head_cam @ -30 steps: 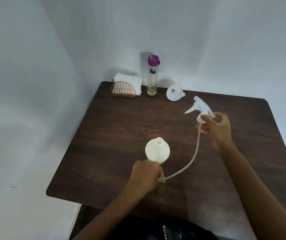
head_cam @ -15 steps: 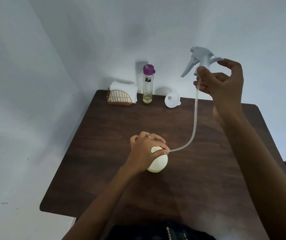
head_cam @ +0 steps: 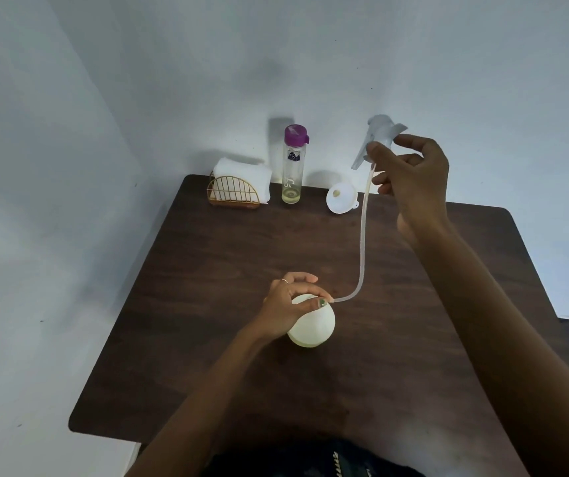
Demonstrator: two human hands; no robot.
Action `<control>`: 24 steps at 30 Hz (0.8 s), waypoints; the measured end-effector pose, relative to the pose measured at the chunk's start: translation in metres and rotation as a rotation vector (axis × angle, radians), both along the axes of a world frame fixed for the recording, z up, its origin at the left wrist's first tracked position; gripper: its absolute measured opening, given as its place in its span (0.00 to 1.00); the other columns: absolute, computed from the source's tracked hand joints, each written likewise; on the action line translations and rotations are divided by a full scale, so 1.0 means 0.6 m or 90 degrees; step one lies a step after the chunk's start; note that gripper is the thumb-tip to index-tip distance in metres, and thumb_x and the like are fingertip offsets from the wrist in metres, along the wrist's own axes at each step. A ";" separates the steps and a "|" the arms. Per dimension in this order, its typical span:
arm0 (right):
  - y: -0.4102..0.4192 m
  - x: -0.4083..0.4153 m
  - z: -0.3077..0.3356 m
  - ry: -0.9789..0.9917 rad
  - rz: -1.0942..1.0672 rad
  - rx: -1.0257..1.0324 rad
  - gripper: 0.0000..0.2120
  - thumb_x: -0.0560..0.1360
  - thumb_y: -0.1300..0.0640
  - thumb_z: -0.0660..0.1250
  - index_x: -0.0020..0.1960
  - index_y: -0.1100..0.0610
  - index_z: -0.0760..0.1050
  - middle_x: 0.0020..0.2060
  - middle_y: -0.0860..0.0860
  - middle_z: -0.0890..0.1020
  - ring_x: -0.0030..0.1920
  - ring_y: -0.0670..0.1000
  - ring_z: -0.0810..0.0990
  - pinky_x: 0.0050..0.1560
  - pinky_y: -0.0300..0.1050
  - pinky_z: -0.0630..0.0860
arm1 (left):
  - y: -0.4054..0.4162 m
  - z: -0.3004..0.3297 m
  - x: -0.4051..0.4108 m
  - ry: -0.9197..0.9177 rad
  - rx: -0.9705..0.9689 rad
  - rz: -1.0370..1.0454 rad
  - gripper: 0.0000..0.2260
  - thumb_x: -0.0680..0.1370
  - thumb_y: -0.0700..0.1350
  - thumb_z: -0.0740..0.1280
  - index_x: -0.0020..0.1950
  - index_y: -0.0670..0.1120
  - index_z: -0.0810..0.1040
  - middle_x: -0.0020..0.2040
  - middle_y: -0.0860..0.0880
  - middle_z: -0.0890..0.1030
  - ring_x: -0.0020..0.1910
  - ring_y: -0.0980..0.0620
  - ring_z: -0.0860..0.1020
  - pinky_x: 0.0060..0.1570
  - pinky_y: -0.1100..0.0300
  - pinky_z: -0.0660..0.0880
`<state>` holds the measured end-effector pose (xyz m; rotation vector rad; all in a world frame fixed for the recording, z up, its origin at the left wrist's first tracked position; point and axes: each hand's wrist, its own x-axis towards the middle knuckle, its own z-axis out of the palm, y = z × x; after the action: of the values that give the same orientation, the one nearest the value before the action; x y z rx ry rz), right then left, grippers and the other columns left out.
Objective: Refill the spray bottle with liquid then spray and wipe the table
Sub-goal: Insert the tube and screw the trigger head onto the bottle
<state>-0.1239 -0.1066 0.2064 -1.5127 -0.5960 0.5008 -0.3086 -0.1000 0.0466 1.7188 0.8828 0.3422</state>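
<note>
Fingers of the right hand [head_cam: 413, 177] pinch the spray head [head_cam: 377, 137] high in the upper right of the frame, likely to draw its long tube [head_cam: 364, 242] clear of the spray bottle [head_cam: 314, 327]. At centre frame the left hand [head_cam: 291, 304] holds the tube's lower end between thumb and fingers at the bottle's mouth, apparently guiding it. The bottle is round and pale cream, upright on the dark tabletop [head_cam: 207, 356]. A funnel [head_cam: 340, 201] and refill bottle [head_cam: 292, 165] wait along the far edge.

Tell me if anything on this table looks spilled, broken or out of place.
No spill or damage shows. The spray head is off the cream bottle, held high by the right hand, while the left hand pinches its dip tube end.
</note>
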 end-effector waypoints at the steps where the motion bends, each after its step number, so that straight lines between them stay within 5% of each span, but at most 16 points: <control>1: 0.004 -0.001 -0.002 0.003 0.001 -0.004 0.21 0.68 0.53 0.74 0.58 0.55 0.72 0.39 0.56 0.80 0.26 0.43 0.79 0.28 0.35 0.73 | 0.002 -0.001 0.000 -0.022 -0.050 -0.005 0.12 0.75 0.46 0.72 0.39 0.66 0.82 0.61 0.59 0.73 0.65 0.56 0.69 0.66 0.48 0.67; 12: 0.030 -0.001 -0.028 0.017 0.002 -0.051 0.22 0.69 0.56 0.74 0.60 0.62 0.76 0.33 0.53 0.80 0.24 0.45 0.78 0.29 0.36 0.74 | 0.006 -0.010 -0.018 -0.117 -0.242 -0.036 0.13 0.72 0.45 0.67 0.53 0.59 0.83 0.60 0.55 0.81 0.61 0.60 0.76 0.60 0.63 0.70; 17: 0.033 -0.002 -0.049 0.018 -0.006 -0.063 0.21 0.69 0.57 0.74 0.59 0.62 0.76 0.32 0.52 0.80 0.25 0.47 0.80 0.30 0.38 0.76 | -0.001 -0.019 -0.021 -0.112 -0.241 -0.034 0.24 0.68 0.51 0.73 0.63 0.58 0.76 0.62 0.53 0.80 0.65 0.55 0.74 0.66 0.53 0.71; 24: 0.031 -0.021 -0.082 0.001 -0.022 -0.055 0.22 0.70 0.56 0.74 0.61 0.60 0.73 0.40 0.60 0.83 0.29 0.50 0.84 0.39 0.48 0.83 | -0.021 -0.027 -0.007 -0.088 -0.170 0.073 0.30 0.59 0.61 0.76 0.60 0.58 0.76 0.55 0.55 0.83 0.59 0.55 0.79 0.66 0.42 0.71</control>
<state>-0.1362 -0.0882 0.1575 -1.6020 -0.5521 0.5074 -0.3127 -0.1124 0.0301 1.3854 0.8851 0.3964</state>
